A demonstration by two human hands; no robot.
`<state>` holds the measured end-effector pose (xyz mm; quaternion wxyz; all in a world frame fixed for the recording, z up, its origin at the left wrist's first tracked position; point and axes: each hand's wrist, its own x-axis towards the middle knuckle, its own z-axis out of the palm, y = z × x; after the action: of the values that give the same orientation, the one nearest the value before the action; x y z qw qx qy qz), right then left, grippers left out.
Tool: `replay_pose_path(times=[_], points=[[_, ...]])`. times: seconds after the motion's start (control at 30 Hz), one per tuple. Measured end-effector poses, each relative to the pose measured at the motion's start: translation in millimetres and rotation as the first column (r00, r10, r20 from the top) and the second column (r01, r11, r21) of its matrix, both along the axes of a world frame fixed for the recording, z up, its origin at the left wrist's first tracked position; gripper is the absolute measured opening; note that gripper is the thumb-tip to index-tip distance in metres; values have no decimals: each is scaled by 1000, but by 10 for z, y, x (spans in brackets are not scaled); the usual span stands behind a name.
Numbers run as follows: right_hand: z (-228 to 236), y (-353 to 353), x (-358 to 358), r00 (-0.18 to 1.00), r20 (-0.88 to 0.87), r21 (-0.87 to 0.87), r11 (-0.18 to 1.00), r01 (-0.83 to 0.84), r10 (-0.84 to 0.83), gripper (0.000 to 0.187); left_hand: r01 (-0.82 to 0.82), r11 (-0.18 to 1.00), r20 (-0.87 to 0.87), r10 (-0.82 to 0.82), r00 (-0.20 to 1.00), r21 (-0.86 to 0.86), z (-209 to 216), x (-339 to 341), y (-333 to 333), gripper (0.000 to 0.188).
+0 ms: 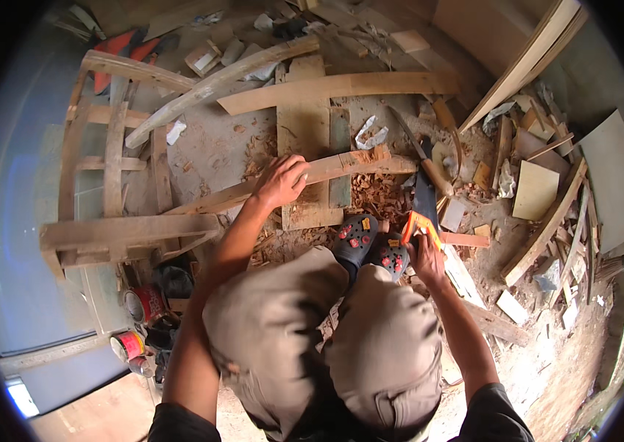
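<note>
My left hand (pixel 282 181) is closed over a long wooden beam (pixel 337 166), which slants across the floor in front of my feet. The beam's far right end has a notched, reddish cut part and lies against other timber. In my right hand (pixel 427 259) is the orange handle of a handsaw (pixel 425 194); its dark blade points away from me, just right of the beam's end. Beside the blade lies a long-bladed tool with a wooden handle (pixel 437 178). A flat plank (pixel 304 132) runs beneath the beam.
A wooden frame (pixel 114 158) stands at left, with cans (pixel 128 345) below it. A curved plank (pixel 341 85) crosses the far side. Wood chips (pixel 378 193) cover the floor near my clogs (pixel 356 237). Scrap boards (pixel 536 190) pile up at right.
</note>
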<state>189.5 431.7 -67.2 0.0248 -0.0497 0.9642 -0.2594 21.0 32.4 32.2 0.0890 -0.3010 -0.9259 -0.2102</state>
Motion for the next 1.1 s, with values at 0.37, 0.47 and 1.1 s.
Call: replay_pose_path(times=[0.37, 0.47, 1.1], points=[[1867, -168, 510, 962, 56, -336, 902, 272, -269, 26, -194, 936, 364, 298, 882, -295, 1778, 250, -464, 27], [1774, 125, 460, 953, 30, -805, 558, 202, -301, 27, -171, 959, 322, 239, 916, -226, 2064, 335, -394, 30], [2409, -952, 984, 876, 36, -795, 517, 317, -481, 22, -254, 943, 486, 328, 810, -213, 1401, 724, 343, 43]])
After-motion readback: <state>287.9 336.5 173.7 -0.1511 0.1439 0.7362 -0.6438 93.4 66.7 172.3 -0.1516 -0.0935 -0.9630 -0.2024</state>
